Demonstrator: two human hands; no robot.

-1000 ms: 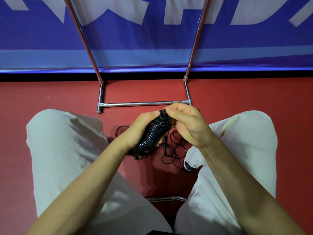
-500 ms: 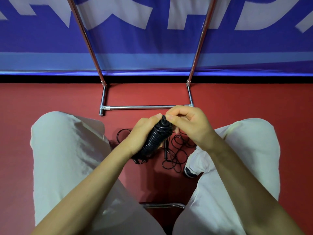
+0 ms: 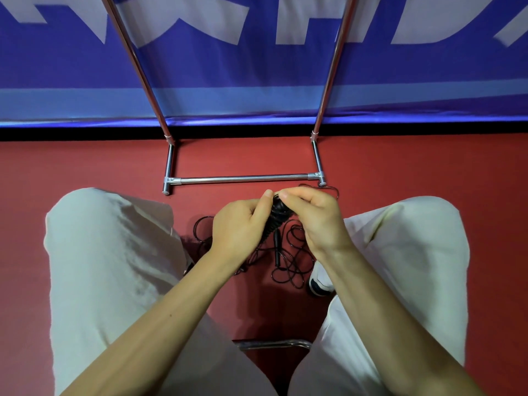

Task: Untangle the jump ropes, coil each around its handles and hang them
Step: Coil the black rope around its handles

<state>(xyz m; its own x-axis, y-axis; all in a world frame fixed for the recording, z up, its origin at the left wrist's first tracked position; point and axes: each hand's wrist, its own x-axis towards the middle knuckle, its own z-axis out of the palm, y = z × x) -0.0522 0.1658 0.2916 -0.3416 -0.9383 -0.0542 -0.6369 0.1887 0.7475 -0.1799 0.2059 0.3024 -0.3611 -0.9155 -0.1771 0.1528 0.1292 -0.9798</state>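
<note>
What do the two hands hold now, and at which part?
Left hand grips the coiled jump rope around its middle; right hand pinches its top end.

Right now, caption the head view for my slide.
Both hands finish coiling a black jump rope; another lies tangled below.

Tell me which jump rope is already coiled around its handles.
The one in the hands: left hand grips the coiled rope, right hand pinches its top. The other rope lies loose and tangled on the floor.

Red floor [image 3: 85, 167], loose black rope tangle [image 3: 288, 264] with handle, metal rack base [image 3: 243, 179], white shoe [image 3: 320, 282]
</note>
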